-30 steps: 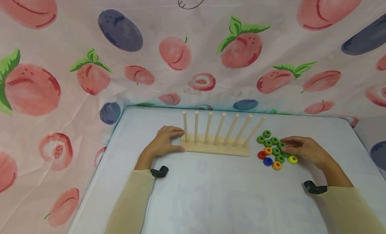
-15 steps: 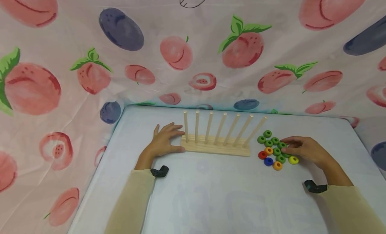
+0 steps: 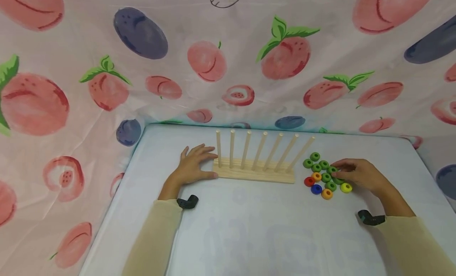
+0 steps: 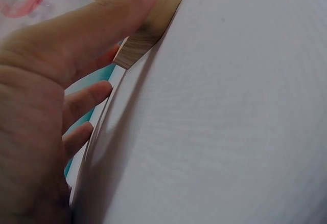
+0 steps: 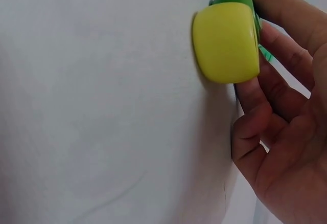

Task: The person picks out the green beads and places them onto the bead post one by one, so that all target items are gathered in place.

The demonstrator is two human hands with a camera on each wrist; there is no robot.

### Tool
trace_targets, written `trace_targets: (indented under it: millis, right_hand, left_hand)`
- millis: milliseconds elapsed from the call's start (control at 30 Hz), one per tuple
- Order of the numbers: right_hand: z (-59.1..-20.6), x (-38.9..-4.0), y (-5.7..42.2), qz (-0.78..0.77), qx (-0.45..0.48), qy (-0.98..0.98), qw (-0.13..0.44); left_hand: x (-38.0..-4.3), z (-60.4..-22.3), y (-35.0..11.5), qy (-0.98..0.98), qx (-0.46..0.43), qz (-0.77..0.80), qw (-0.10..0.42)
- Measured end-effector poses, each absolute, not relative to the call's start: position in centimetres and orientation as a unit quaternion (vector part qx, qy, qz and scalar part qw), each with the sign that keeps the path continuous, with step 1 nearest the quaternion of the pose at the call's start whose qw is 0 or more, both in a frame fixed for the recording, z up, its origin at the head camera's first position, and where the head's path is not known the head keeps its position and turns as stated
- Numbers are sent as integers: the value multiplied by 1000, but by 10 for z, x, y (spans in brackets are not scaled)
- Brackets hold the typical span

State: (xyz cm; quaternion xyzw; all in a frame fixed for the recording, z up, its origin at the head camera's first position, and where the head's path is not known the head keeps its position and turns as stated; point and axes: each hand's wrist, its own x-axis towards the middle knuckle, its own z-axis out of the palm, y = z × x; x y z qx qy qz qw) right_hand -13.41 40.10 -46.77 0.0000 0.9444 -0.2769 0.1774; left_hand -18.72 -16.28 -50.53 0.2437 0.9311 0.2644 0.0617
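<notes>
Left hand (image 3: 190, 168) wide-fingered against pegboard (image 3: 246, 174). Right hand (image 3: 360, 176) narrow at green beads (image 3: 325, 177); cannot tell if pinching. Risk: crowding, so fingers may knock 1 yellow bead (image 3: 346, 188) away.

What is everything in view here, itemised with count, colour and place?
table: one, white, under everything
patterned backdrop: one, pinkish with fruit prints, behind and left
wooden base: one, pale, mid-table
pegs: seven, pale wood, upright along the base
green beads: at least eight, right of the base, some partly hidden
orange beads: two, same cluster
red bead: one, cluster's left side
blue bead: one, beside red
yellow bead: one, cluster's right side
wrist cameras: two, black, one per wrist
sleeves: two, beige, both forearms
left hand: one, gripping the base's left end
right hand: one, at the green beads
</notes>
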Motion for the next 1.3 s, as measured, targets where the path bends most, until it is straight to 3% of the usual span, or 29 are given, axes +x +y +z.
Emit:
trace_targets:
  millis: [767,1067,1300]
  right_hand:
    - [-466,-125,399,-296,8,947,121]
    - [-457,-120,391,-317,-4,947,51]
    - [-445,-122,381,-360,2,932,39]
  left_hand:
    - [-186,-503,-162,927,247,276,59]
    - [-185,-506,-162,927,250,272,60]
    - [-187,-505,-163,930,246,267,62]
